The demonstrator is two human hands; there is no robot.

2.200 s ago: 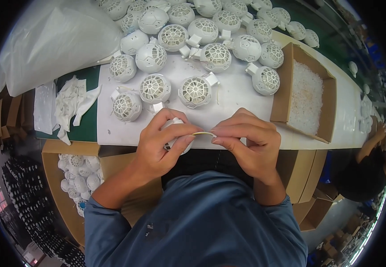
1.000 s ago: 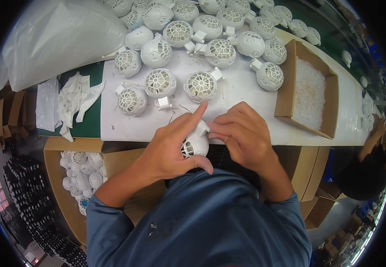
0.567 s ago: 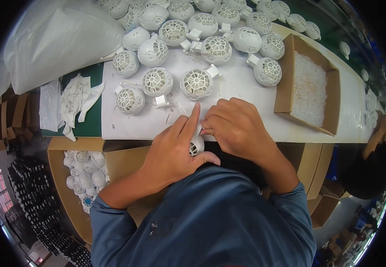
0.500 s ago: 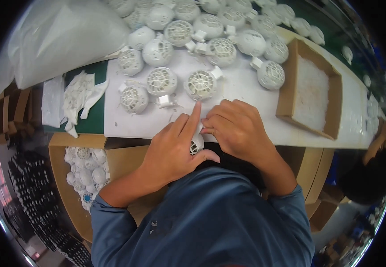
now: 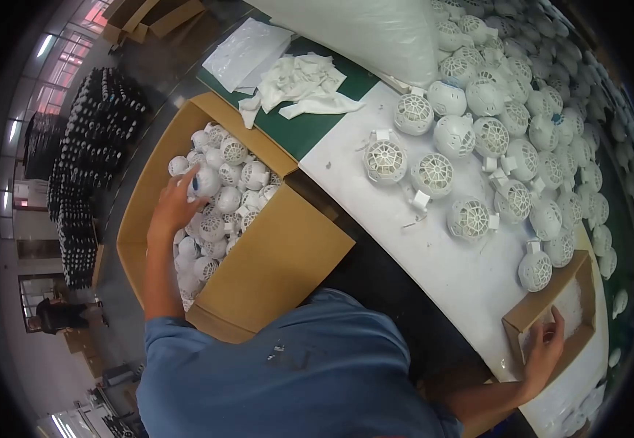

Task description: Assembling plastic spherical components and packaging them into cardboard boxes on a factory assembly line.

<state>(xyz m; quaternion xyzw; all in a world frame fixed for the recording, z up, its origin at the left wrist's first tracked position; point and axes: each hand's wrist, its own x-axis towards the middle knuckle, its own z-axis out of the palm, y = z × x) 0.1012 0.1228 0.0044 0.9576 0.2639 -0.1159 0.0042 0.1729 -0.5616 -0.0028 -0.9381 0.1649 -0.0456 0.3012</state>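
My left hand (image 5: 175,206) is inside the big cardboard box on the left. Its fingers are round a white plastic ball (image 5: 206,181) with a small blue patch, held on top of the other balls there. Far to the right, my right hand (image 5: 543,352) is at the small cardboard tray (image 5: 515,326). Its fingers are apart and partly bent over the tray's near side, and nothing shows between them. Whitish small contents or a lining (image 5: 569,301) lie in the tray, too blurred to make out.
The open cardboard box (image 5: 136,219) holds many white lattice balls, with a flap (image 5: 280,255) folded out towards me. More balls with square tabs (image 5: 433,174) cover the white tabletop (image 5: 353,157). Behind are white cloths (image 5: 302,80) and a large plastic bag (image 5: 360,33).
My view has turned left. My hands have parted from the ball between them over my lap: the left reached into the box, the right to the small tray.
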